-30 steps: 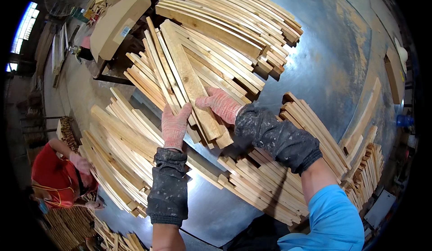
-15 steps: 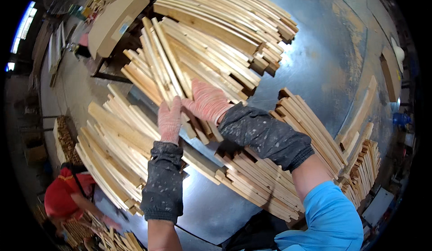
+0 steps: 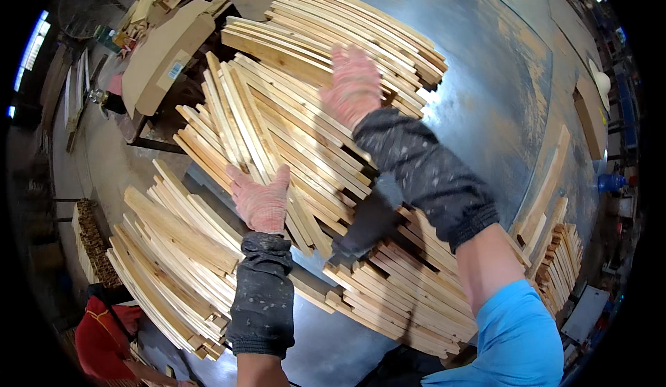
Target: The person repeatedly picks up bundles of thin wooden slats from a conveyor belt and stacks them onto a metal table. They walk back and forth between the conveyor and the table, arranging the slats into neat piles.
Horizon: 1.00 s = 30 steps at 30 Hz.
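Note:
My left hand (image 3: 261, 200), in a pinkish knitted glove, rests at the near part of a few pale wooden strips (image 3: 239, 120) lying aslant on a wider layer of strips. Its thumb and fingers are spread, not wrapped round the wood. My right hand (image 3: 352, 85), gloved alike, reaches over the far rows with fingers extended and looks empty. Beneath and beyond it lies a far bundle of wooden strips (image 3: 399, 47); I cannot tell whether the palm touches them. Dark, speckled sleeve covers sit on both forearms.
More strips lie in a left stack (image 3: 166, 248) and a near-right stack (image 3: 409, 297) on the shiny metal table (image 3: 479, 89). A cardboard piece (image 3: 166, 61) stands at the far left. A person in red (image 3: 104, 338) is at the lower left.
My right hand has moved away from my left, out over the far strips. My left hand has spread its fingers on the slanted strips. The view has shifted a little.

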### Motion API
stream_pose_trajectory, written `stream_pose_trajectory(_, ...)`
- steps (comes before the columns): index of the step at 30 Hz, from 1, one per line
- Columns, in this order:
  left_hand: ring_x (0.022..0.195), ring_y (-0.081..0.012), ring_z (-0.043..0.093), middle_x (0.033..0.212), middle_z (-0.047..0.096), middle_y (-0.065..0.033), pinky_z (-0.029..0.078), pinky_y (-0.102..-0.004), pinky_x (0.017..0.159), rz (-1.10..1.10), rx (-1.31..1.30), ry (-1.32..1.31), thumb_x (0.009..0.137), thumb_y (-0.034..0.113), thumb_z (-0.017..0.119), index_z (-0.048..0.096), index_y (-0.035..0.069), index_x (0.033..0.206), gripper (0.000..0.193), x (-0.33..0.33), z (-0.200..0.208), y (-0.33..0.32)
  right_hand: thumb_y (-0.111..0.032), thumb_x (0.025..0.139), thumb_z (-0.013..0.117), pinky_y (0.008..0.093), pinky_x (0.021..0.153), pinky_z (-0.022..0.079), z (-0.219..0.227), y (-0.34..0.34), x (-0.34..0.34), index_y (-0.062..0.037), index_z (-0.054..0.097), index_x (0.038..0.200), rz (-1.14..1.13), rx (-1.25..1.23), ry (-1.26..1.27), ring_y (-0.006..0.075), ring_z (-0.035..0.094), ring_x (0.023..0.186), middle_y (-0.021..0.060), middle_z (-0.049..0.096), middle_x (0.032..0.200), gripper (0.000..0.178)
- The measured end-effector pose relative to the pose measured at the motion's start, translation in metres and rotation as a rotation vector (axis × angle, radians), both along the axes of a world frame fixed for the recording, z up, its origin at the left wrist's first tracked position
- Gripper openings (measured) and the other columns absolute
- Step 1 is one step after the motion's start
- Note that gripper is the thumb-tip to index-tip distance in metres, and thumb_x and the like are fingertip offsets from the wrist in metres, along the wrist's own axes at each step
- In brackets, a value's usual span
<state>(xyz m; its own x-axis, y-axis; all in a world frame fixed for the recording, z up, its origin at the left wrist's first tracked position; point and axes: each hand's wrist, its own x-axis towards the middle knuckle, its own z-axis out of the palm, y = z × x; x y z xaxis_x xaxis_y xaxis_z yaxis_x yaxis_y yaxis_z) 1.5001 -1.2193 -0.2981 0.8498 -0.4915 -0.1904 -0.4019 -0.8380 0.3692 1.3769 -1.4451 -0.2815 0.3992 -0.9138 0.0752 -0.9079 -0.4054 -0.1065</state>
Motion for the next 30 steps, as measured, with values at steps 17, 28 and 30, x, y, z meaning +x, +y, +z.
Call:
stream_pose_trajectory(17, 0.134, -0.0392, 0.058, 0.147, 0.058, -0.0282, 0.042, -0.0432, 0.116, -0.028, -0.391, 0.173, 0.091, 0.047, 0.077, 0.039, -0.003, 0.160, 0.093, 0.022, -0.012, 0.024, -0.048, 0.080, 0.082, 0.0452, 0.097, 0.055, 0.019, 0.143, -0.030, 0.0051, 0.049, 0.139, 0.187, 0.663, -0.241, 0.0381, 0.068, 0.114, 0.0226, 0.068, 0.121, 0.086)
stream_pose_trajectory(28, 0.111, -0.0219, 0.066, 0.125, 0.072, -0.0136, 0.049, -0.0334, 0.101, -0.178, -0.270, 0.446, 0.108, 0.036, 0.058, 0.054, 0.000, 0.149, 0.054, 0.065, -0.025, 0.038, -0.055, 0.096, 0.064, 0.0438, 0.116, 0.044, -0.020, 0.111, -0.003, 0.0052, 0.055, 0.145, 0.110, 0.906, -0.617, 0.0388, 0.055, 0.137, 0.0265, 0.059, 0.146, 0.078)
stream_pose_trajectory(30, 0.113, -0.0279, 0.067, 0.126, 0.071, -0.0175, 0.050, -0.0374, 0.102, -0.158, -0.285, 0.453, 0.105, 0.036, 0.063, 0.052, 0.001, 0.149, 0.057, 0.071, -0.037, 0.040, -0.059, 0.094, 0.065, 0.0431, 0.115, 0.045, 0.008, 0.117, 0.018, 0.0050, 0.056, 0.144, 0.026, 0.866, -0.373, 0.0375, 0.056, 0.136, 0.0264, 0.060, 0.145, 0.082)
